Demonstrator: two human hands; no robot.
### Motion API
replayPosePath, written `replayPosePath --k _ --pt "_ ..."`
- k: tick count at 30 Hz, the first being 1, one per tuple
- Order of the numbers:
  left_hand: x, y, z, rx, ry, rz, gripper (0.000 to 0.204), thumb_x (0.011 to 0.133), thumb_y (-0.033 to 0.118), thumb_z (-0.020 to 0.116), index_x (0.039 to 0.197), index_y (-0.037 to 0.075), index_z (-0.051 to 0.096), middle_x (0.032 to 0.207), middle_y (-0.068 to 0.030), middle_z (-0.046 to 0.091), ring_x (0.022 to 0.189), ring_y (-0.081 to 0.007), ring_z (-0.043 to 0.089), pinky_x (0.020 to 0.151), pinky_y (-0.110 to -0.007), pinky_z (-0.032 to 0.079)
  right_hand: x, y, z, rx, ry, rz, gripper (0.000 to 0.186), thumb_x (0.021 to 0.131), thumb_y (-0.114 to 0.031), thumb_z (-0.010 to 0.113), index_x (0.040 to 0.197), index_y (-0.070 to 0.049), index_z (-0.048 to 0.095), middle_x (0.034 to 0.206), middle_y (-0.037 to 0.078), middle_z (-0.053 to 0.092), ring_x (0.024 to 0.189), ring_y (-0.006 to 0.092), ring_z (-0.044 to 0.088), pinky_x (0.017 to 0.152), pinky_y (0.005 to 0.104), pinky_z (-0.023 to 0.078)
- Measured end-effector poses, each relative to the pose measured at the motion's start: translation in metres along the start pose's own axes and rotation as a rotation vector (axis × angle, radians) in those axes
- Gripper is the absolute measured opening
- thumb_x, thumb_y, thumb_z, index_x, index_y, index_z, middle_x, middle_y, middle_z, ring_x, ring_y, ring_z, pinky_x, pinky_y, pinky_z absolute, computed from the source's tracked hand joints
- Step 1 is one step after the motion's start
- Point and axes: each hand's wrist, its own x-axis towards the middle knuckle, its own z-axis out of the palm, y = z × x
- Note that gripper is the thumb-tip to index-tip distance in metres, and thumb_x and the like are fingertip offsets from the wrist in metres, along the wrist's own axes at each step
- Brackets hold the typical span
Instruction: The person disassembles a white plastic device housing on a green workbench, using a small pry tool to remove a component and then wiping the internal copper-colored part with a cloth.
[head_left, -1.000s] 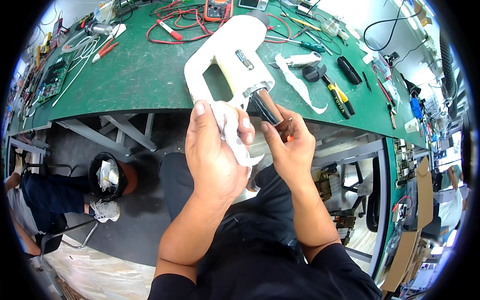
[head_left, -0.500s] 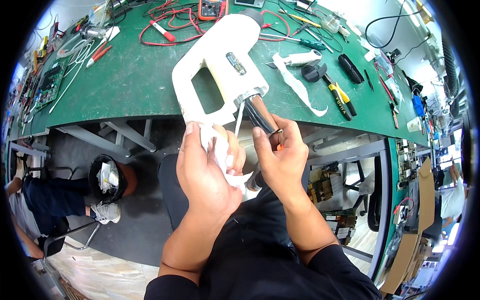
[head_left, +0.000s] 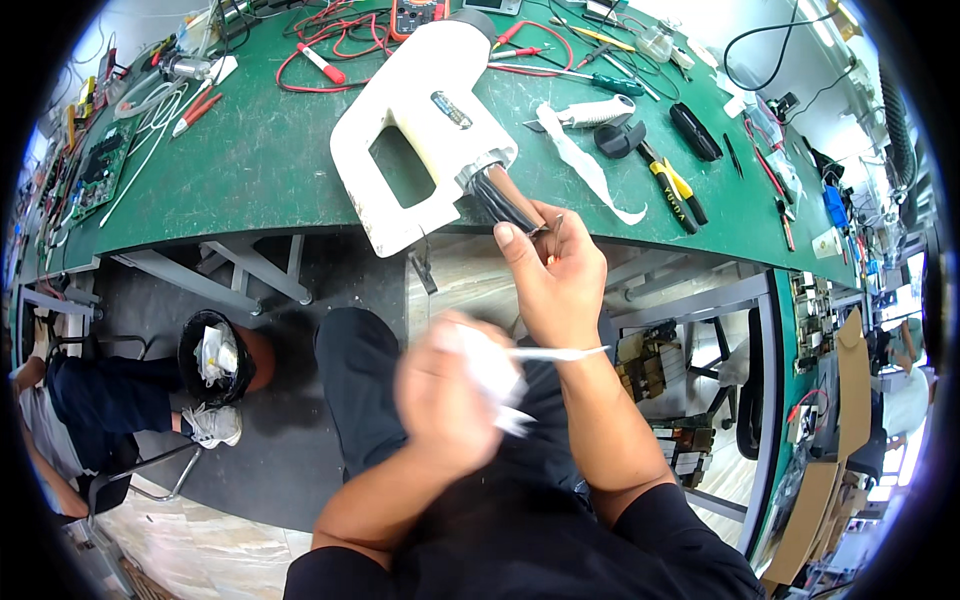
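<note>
A white handheld tool housing (head_left: 382,100) with a looped handle rests on the green workbench (head_left: 240,180) at its front edge. A black and copper-brown cylindrical part (head_left: 496,196) sticks out of its lower right end. My right hand (head_left: 563,285) grips that part at its lower end, near a thin metal piece. My left hand (head_left: 447,395), blurred, holds crumpled white tissue (head_left: 492,372) below the bench edge, with a narrow strip trailing rightward. A small dark piece (head_left: 421,270) hangs under the housing.
Multimeter (head_left: 412,15), red leads, knife (head_left: 590,115), white strip (head_left: 585,165), pliers (head_left: 675,190), screwdriver (head_left: 617,85), circuit board (head_left: 100,170) and cables lie on the bench. A bin (head_left: 218,355) and seated person's leg (head_left: 120,385) are lower left; cardboard (head_left: 850,385) is at right.
My left hand has moved down, away from the housing, with the tissue. The housing has shifted left. My right hand remains on the cylindrical part, slightly higher than half a second ago.
</note>
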Motion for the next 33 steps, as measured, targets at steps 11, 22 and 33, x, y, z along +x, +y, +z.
replayPosePath --k 11,22,33 --pt "-0.026 0.069 -0.223 0.646 0.819 -0.046 0.028 0.107 0.037 0.048 0.092 0.014 0.054 0.071 0.0053 0.049 0.054 -0.0041 0.041 0.046 -0.021 0.029 -0.035 0.029 -0.027 0.098 -0.083 0.051 0.022 0.101 -0.008 0.062 0.118 0.004 0.065 0.09 0.001 0.063 0.072 0.004 0.053 0.062 0.0194 0.044" --pt "0.032 0.189 -0.554 0.939 1.188 0.216 0.036 0.1 0.029 0.057 0.112 -0.004 0.064 0.102 -0.0145 0.07 0.088 -0.0227 0.064 0.078 -0.036 0.051 -0.03 0.07 -0.059 -0.373 -0.148 0.103 0.022 0.103 -0.014 0.059 0.111 0.003 0.069 0.078 0.0 0.06 0.064 0.0062 0.052 0.058 0.0221 0.042" --pt "0.038 0.229 -0.756 1.517 1.235 -0.273 0.041 0.099 0.036 0.059 0.125 0.005 0.068 0.116 -0.0176 0.07 0.105 -0.0317 0.068 0.087 -0.042 0.054 -0.016 0.057 -0.058 -0.545 -0.155 0.086 0.021 0.105 -0.018 0.059 0.109 0.0 0.068 0.074 -0.002 0.056 0.061 0.0041 0.046 0.053 0.0212 0.035"
